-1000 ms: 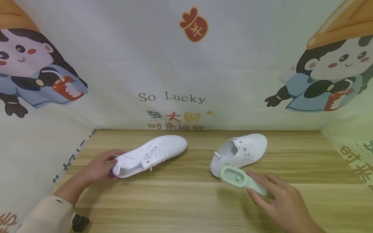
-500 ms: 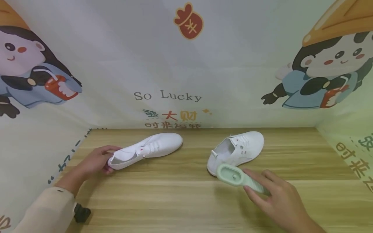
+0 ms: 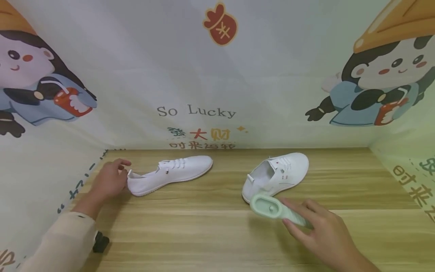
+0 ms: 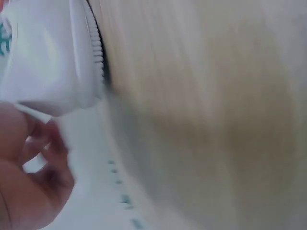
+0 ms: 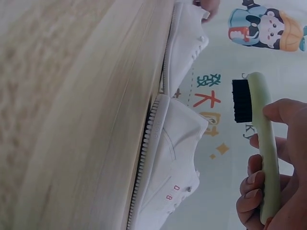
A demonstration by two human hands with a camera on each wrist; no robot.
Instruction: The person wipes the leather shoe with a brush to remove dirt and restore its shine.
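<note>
On the left, a white lace-up shoe [image 3: 170,173] stands upright on its sole, toe pointing right. My left hand [image 3: 112,175] is just behind its heel, fingers loosely bent and holding nothing; whether a fingertip still touches the heel, I cannot tell. In the left wrist view that hand [image 4: 36,167] hangs below the shoe's heel [image 4: 53,57]. My right hand [image 3: 326,230] grips a pale green shoe brush [image 3: 268,206]. Its black bristles [image 5: 242,100] show in the right wrist view. The brush head overlaps the heel of a second white shoe [image 3: 282,173], which also rests upright.
Both shoes stand on a wood-grain tabletop [image 3: 204,234]. A printed cloth backdrop [image 3: 153,75] rises behind and along both sides. A small black object [image 3: 101,241] sits at the left sleeve [image 3: 64,241].
The left shoe, earlier tilted in my left hand, now stands flat on its sole. My left hand has let go of its heel. The right hand and brush have barely moved.
</note>
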